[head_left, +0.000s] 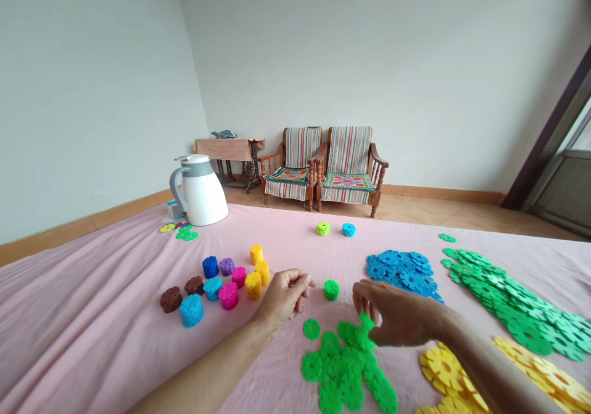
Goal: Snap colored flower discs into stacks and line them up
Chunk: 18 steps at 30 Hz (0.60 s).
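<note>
Two in view: I log the left hand (282, 295) and the right hand (401, 313), both bare. The left is curled, thumb laid against the index finger; I cannot tell whether anything sits inside. The right arches downward, its fingers at a bright green notched disc (366, 322) on the far edge of a loose green pile (341, 368); I cannot confirm a firm grip.

Between the hands, slightly far, stands one green stack (331, 291). Right of it I record a heap of blue discs (399, 270), partly behind the right hand; farther right, a long spread of green discs (517, 306); near right, yellow discs (443, 369), partly covered by the forearm.

Left of the left hand I count eleven stacks (228, 296): yellow, magenta, purple, dark blue, light blue and brown. On the far side are a lime stack (322, 229) and a blue stack (348, 230). Far left, a white-and-grey jug (205, 195) stands upright on the pink cloth (281, 238).
</note>
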Each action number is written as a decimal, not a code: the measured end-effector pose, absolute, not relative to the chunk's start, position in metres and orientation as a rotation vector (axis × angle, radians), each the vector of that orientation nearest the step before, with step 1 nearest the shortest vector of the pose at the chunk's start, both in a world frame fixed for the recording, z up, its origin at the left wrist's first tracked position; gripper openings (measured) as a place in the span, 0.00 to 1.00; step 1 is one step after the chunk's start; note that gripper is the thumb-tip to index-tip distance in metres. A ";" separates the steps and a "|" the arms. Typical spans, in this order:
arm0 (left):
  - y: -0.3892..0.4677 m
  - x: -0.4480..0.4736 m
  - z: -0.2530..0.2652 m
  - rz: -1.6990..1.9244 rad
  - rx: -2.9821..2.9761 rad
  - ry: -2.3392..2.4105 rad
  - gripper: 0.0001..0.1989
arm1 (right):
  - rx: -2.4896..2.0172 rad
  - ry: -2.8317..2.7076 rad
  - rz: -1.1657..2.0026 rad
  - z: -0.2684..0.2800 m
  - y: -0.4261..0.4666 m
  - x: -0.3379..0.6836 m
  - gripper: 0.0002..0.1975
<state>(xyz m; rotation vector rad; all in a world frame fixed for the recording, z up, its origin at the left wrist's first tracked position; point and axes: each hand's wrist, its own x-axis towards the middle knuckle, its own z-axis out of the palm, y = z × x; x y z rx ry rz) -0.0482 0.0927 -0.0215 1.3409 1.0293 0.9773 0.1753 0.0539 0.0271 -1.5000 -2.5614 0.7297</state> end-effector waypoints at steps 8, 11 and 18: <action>0.094 -0.049 -0.022 0.960 1.376 1.082 0.18 | -1.448 -2.139 0.453 0.017 0.071 0.151 0.07; 0.094 -0.049 -0.022 0.959 1.376 1.089 0.18 | -1.470 -1.929 0.440 0.007 0.078 0.141 0.09; 0.096 -0.050 -0.028 0.957 1.383 1.051 0.18 | -1.517 -1.776 0.478 -0.008 0.081 0.130 0.08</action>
